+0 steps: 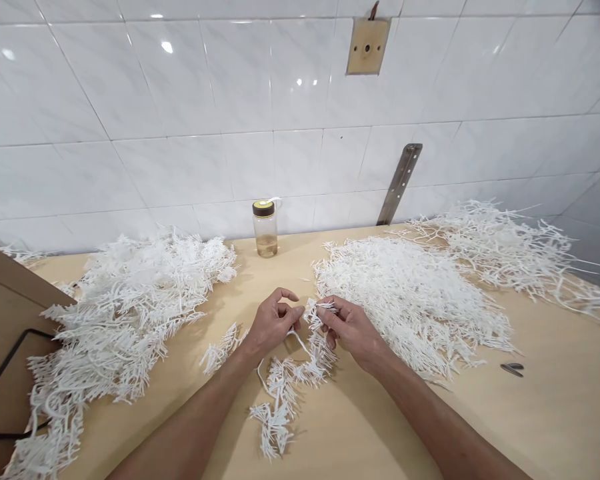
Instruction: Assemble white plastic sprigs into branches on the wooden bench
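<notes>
1. Light wood tabletop (555,413): it carries everything here, its far edge against the tiled wall.
2. Large heap of white, feathery branched pieces (130,293): along the left side, reaching from the far edge towards the near left corner.
3. Dense mound of short white sprigs (405,293): right of centre, running back towards the far edge.
4. Loose pile of long white branching stems (510,250): towards the far right corner.
5. Left hand (273,323): fingers curled in beside the thin white cord; whether they pinch it, I cannot tell. Right hand (353,327): thumb and fingers pinching a white sprig at the garland's upper end.
6. Fringed white garland (323,363): mid-table, trailing nearer. The step looks like fingertip work joining sprig and cord; the next move seems to call for a steady cord and a precise pinch.
7. Clear bottle with a dark lid (266,230): upright near the far edge.
8. Small dark metal tool (513,369): flat, right of the mound.
</notes>
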Available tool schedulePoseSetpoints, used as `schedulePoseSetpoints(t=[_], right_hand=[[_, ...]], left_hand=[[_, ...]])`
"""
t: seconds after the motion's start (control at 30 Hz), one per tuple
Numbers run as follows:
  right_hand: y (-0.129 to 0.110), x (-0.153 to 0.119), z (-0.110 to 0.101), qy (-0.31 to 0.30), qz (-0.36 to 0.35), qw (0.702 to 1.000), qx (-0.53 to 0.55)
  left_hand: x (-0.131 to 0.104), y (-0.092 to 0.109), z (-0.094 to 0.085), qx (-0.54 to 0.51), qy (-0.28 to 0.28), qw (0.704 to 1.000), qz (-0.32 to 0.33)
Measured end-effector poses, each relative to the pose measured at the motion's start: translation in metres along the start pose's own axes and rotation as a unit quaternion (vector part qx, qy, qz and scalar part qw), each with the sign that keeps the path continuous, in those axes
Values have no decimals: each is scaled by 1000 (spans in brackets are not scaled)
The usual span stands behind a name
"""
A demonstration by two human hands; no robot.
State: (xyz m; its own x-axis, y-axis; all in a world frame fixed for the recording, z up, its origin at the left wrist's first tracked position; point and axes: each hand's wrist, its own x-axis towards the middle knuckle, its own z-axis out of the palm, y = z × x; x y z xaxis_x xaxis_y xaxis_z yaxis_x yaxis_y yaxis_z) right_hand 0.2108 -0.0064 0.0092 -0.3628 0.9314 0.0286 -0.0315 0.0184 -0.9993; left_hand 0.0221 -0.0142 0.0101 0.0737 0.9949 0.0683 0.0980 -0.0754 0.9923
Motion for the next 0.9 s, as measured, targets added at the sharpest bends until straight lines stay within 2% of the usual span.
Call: schedulePoseSetpoints(t=[0.2, 0.53, 0.73, 0.9], right_hand=[[4, 3, 0, 35, 12, 999, 3], [6, 3, -2, 42, 4, 999, 19], [9, 5, -4, 55, 5, 998, 6], [12, 6, -7, 63, -14, 996, -58]], left_hand=[[-3, 0, 2, 59, -16, 997, 46], [-1, -4, 0, 92, -58, 994, 19], [-1, 0, 1, 106, -17, 993, 57], [-4, 6, 1, 36, -111, 993, 9]])
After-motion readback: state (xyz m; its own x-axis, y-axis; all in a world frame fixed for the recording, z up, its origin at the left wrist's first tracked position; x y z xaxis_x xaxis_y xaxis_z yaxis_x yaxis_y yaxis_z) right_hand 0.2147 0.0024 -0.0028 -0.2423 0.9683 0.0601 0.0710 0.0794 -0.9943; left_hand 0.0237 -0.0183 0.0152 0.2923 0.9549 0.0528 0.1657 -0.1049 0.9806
